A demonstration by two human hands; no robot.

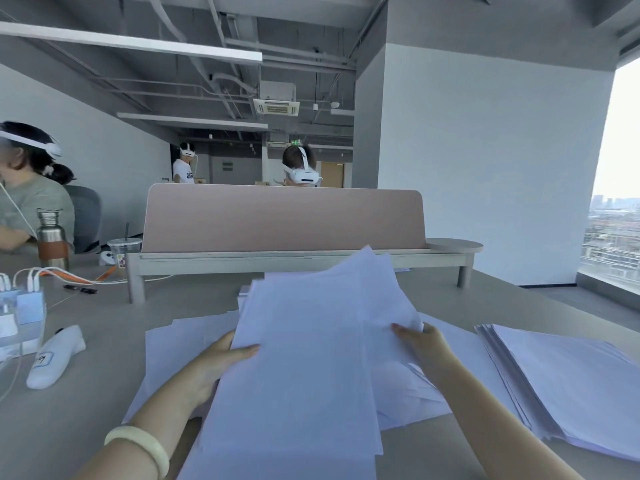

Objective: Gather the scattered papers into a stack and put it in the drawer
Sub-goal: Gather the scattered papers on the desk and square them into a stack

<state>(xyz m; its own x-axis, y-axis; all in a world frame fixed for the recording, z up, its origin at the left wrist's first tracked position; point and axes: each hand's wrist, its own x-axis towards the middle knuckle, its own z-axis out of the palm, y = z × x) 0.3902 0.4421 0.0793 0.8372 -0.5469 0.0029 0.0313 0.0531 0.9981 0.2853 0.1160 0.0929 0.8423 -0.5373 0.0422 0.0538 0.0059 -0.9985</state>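
A loose bundle of white papers (304, 348) is lifted off the grey table (83, 410) in front of me. My left hand (214, 365) grips its left edge, thumb on top. My right hand (420, 344) pinches a sheet on the bundle's right side. More white sheets (173, 341) lie spread flat on the table under and around the bundle. A fanned stack of papers (568, 382) rests at the right. No drawer is in view.
A pink desk divider on a low shelf (284, 220) stands across the table behind the papers. At the left are a white sock-like pouch (55, 358), a charger box with cables (20, 310), a steel bottle (52, 237) and a plastic cup (123, 249). People with headsets sit around.
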